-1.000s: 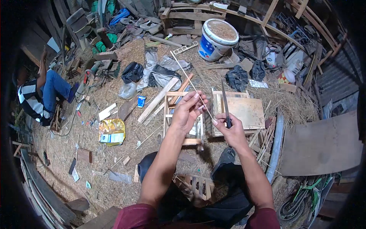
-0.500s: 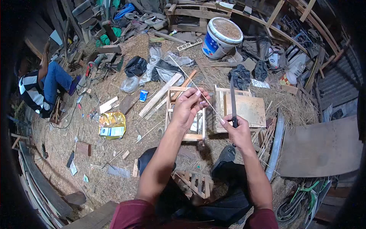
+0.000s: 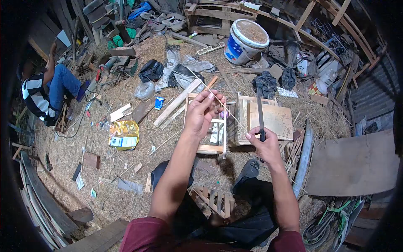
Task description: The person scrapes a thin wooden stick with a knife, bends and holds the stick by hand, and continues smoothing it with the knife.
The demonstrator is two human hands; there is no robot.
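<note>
My left hand (image 3: 202,115) is closed around a thin pale wooden stick (image 3: 195,76), which slants from upper left down to my other hand. My right hand (image 3: 267,145) grips the black handle of a knife (image 3: 261,111), its long dark blade pointing up and away from me. The stick's lower end meets the thumb of that hand. Below the hands stands a small wooden frame (image 3: 210,149) with slats. Beside it, on the right, is a low wooden stool or box (image 3: 270,120) with a flat board top.
A person (image 3: 44,94) sits on the left. Farther off stands a white and blue bucket (image 3: 246,42) of material. A yellow bag (image 3: 124,134), a blue cup (image 3: 158,103) and wood planks (image 3: 178,103) lie on the straw-covered ground. A large sheet (image 3: 354,164) is at right.
My left hand has moved slightly down and left with the stick. The knife and my right hand have shifted slightly down and to the right.
</note>
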